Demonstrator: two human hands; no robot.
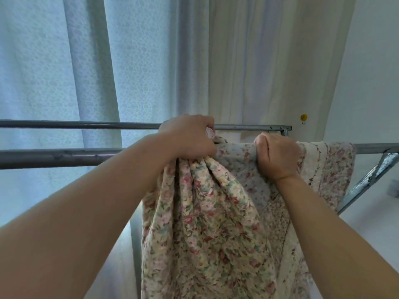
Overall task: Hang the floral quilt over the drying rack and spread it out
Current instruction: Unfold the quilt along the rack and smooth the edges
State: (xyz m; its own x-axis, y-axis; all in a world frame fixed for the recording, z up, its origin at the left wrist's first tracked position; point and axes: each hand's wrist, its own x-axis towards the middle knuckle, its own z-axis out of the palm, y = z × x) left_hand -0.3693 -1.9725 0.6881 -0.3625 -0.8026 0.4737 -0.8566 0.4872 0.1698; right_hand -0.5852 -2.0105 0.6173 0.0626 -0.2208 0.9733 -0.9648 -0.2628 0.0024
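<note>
The floral quilt (pixel 205 223) is hanging bunched over the near bar of the drying rack (pixel 64 157), toward its right end. The left hand (pixel 190 137) is clutching gathered folds at the bar, and the right hand (pixel 277 156) is gripping the draped fold just beside it.

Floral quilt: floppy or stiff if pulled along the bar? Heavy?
Likely floppy: the floral quilt gathers into deep folds below the left hand. Probably fairly heavy: quilted, hanging straight from the near bar. Might drag, not glide.
</note>
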